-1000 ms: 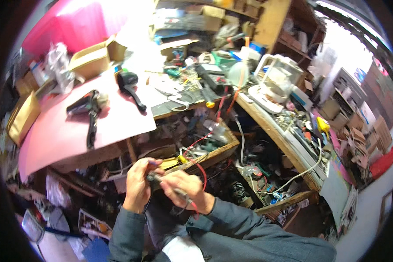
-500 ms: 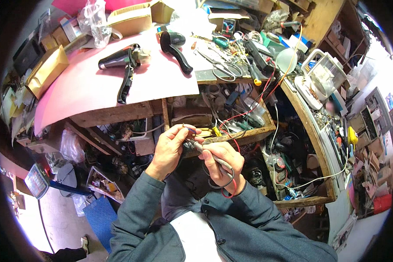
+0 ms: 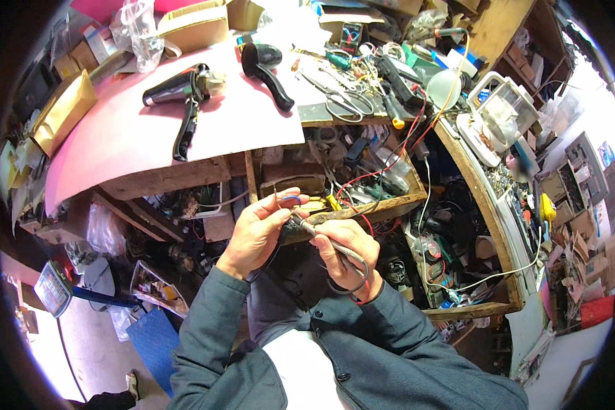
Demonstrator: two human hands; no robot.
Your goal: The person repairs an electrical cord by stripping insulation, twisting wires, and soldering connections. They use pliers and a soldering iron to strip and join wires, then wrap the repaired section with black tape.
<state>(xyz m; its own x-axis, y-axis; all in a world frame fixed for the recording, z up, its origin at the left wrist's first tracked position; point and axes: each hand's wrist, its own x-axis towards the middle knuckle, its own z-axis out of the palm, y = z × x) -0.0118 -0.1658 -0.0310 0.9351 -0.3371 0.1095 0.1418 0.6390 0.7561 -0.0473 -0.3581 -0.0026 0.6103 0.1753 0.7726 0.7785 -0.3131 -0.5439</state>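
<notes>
My left hand (image 3: 258, 231) is raised over my lap, thumb and fingers pinched together. A thin blue wire (image 3: 291, 198) curves across its fingertips. Closed round a thick grey cord (image 3: 307, 226), my right hand (image 3: 347, 251) points the cord's end toward the left fingers. A loop of the cord hangs below my right hand. The small parts where the fingertips meet are too fine to make out. On the pink-topped bench ahead lie a black and silver hair dryer (image 3: 178, 89) with its handle folded down and a second black hair dryer (image 3: 270, 78).
An open wooden drawer (image 3: 389, 207) full of tools and parts stands just beyond my hands. Scissors (image 3: 348, 102) and a meter (image 3: 350, 35) lie among clutter at the back. Red leads (image 3: 383, 171) and a white cable (image 3: 424, 225) cross the right side.
My left hand has shifted slightly left and its fingers have loosened a little, showing more of the blue wire. The right hand keeps its hold on the cord. The whole view has shifted slightly.
</notes>
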